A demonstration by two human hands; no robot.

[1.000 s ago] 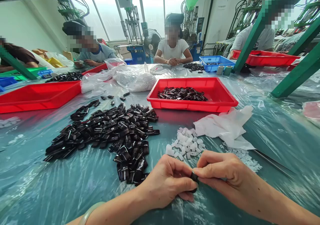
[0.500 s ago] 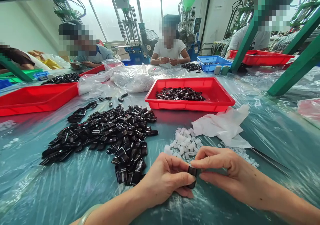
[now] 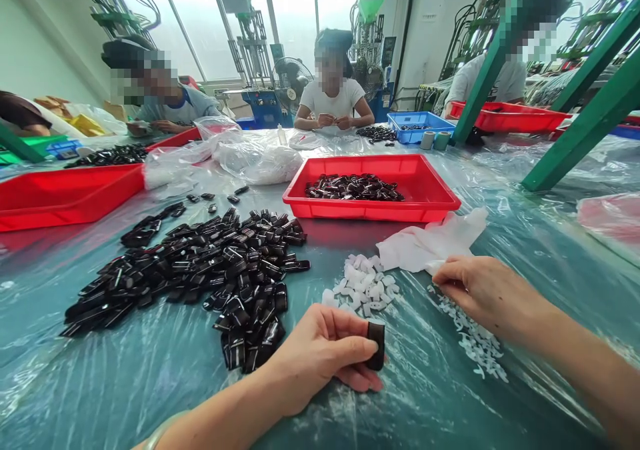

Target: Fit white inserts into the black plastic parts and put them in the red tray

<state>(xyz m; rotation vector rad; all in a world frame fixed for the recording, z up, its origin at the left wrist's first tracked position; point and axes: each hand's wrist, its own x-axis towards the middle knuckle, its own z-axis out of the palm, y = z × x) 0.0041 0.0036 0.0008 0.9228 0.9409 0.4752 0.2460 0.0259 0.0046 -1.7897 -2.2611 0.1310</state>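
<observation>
Black, with a dull sheen, the small piece (image 3: 378, 350) stands upright in my left hand (image 3: 333, 353), gripped between thumb and fingers just above the plastic-covered tabletop (image 3: 425, 403). My right hand (image 3: 493, 297) is away from it, over by the crumpled white sheet (image 3: 430, 243), thumb and fingertips drawn close together; I cannot tell whether anything is between them. Below that hand lie thin white slivers (image 3: 477, 343).

As I judge it, I am partway through handling this one piece: the left keeps it steady while the right is busy at the white bits. The next move calls for a light, exact pinch on the right and no slackening on the left.

Just beyond my left hand, chunkier white pieces (image 3: 365, 283) sit in a loose heap, and a broad pile of black pieces (image 3: 200, 263) spreads to the left of them.

Farther out, the middle red tray (image 3: 370, 211) holds a mound of similar black pieces, with bare red floor around it. Another red tray (image 3: 65, 207) runs out of view at the left. Across the table, near a co-worker's hands (image 3: 334, 122), a blue basket (image 3: 423, 137) has small dark parts inside.
</observation>
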